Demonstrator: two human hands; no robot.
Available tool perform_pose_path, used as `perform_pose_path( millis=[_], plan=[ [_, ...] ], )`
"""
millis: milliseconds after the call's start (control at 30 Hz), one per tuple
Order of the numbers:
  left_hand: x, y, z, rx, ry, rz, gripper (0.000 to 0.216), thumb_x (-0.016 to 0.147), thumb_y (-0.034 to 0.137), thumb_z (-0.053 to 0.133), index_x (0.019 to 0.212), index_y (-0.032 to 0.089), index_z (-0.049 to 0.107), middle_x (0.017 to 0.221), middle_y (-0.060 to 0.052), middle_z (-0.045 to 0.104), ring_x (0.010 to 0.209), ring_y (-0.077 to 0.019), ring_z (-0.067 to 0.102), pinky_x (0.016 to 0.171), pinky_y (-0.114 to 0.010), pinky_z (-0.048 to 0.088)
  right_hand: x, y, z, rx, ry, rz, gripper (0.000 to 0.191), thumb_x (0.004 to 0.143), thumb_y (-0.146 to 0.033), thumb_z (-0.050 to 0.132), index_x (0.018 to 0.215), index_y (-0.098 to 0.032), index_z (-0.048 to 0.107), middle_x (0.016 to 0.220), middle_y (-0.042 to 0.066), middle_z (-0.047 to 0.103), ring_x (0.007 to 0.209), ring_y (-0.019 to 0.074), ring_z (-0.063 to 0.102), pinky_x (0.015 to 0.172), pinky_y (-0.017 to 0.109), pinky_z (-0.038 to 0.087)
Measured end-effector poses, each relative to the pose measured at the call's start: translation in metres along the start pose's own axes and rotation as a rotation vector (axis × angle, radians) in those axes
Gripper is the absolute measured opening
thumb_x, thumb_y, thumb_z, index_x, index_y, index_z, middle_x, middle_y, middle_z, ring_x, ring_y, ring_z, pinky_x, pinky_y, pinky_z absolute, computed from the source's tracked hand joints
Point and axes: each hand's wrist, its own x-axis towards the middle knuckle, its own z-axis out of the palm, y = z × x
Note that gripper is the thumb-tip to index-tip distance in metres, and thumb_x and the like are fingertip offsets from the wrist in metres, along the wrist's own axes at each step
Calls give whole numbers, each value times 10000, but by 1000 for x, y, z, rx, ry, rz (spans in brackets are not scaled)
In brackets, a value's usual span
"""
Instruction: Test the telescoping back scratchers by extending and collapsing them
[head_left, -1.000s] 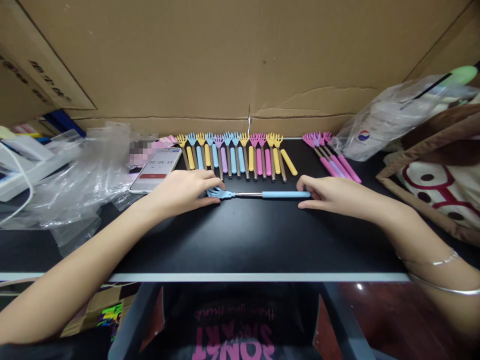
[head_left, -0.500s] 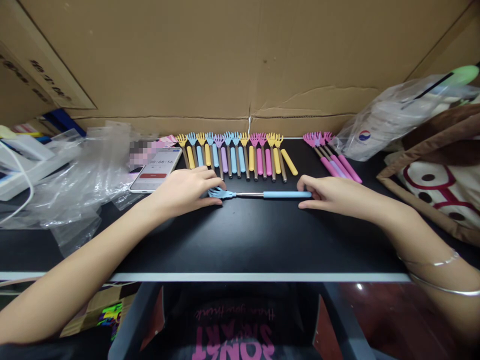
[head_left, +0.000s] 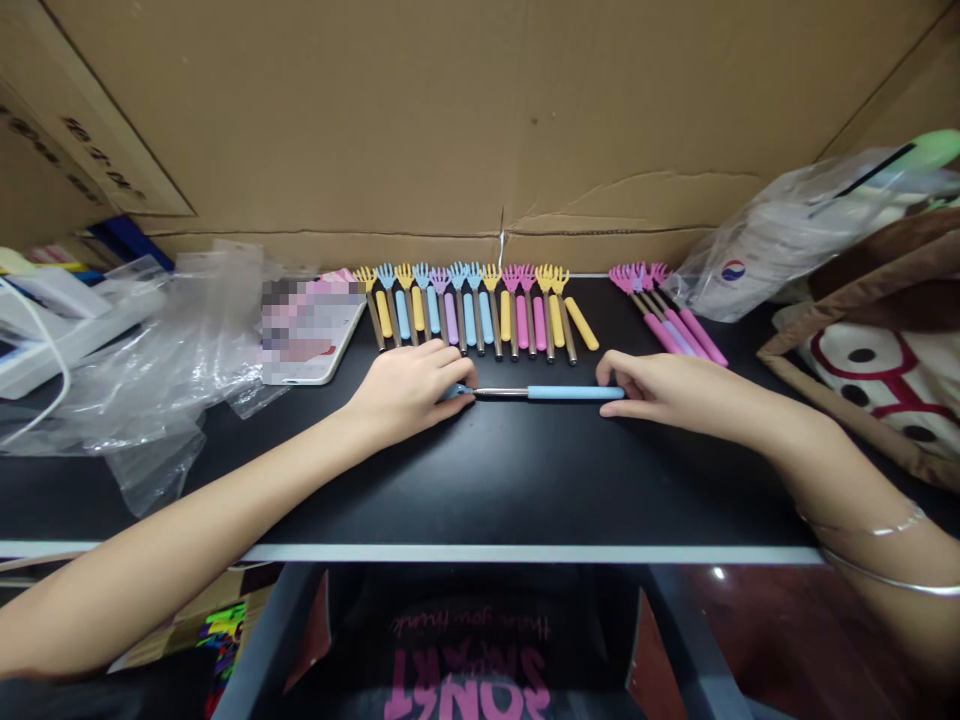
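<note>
A blue back scratcher (head_left: 574, 392) lies sideways low over the black table, its metal rod showing between the claw head and the blue handle. My left hand (head_left: 411, 388) is closed around the claw head near its neck and covers most of it. At the other end, my right hand (head_left: 651, 388) pinches the tip of the handle between thumb and fingers. Behind it are several rods with claw heads (head_left: 491, 312) in yellow, blue, purple and pink, with loose coloured handles (head_left: 581, 323) among them. Several assembled pink and purple back scratchers (head_left: 686, 325) rest to the right.
A phone (head_left: 330, 350) and crumpled clear plastic bags (head_left: 187, 340) lie at the left. On the right stand a bagged plastic cup (head_left: 750, 262) and a brown-edged fabric bag (head_left: 862, 370). Cardboard (head_left: 337, 120) walls the back; the table's pale front edge (head_left: 525, 554) runs across.
My left hand has slid right along the scratcher, from the claw tips to the neck, and uncovered more of the phone. My right hand stays at the handle end.
</note>
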Motion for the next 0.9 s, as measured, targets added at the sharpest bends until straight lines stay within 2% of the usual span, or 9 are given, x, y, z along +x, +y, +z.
perform_pose_path(
  millis=[133,233,367,467,567,700,900],
  plan=[
    [-1,2,-2,48,59,-22,96,890,286,562,906,209,618,746,10,659,694,-158,637,559,-258,382,-2,-1,0,-104,90,-49,264,852,-482,597,944,-239,550,663,-29,593,554,131,536,498,240,264],
    [0,3,-4,73,104,-35,107,885,293,559,910,218,631,695,20,659,634,-152,639,511,-253,349,-4,-8,-1,-237,296,-158,227,882,-433,574,946,-216,586,783,31,639,695,170,579,571,264,339],
    [1,6,-4,91,201,-40,138,902,323,554,892,233,659,653,30,665,606,-139,636,491,-251,330,-2,-30,0,-388,540,-263,207,923,-340,524,1000,-180,631,906,83,686,886,219,588,714,316,387],
    [2,10,-4,93,277,-14,163,925,346,553,876,246,673,650,45,682,609,-130,628,511,-254,347,3,-52,3,-432,614,-315,230,957,-284,468,1035,-176,656,873,68,702,865,197,594,802,330,379],
    [2,12,-6,110,313,3,188,948,352,535,879,245,674,661,49,691,626,-133,616,548,-264,377,9,-69,6,-410,582,-333,290,986,-247,390,1054,-188,666,843,49,710,831,176,602,817,320,359],
    [6,14,-11,170,283,17,208,969,334,503,899,236,671,712,22,701,683,-154,607,581,-286,400,15,-80,7,-347,500,-267,345,994,-251,339,1037,-193,677,900,76,719,825,180,605,699,316,322],
    [10,20,-19,340,221,151,247,991,229,451,868,197,663,691,-13,633,709,-169,574,640,-311,395,18,-91,2,-358,416,-234,462,1013,-316,252,891,-217,686,679,55,645,667,158,538,623,318,267]
  ],
)
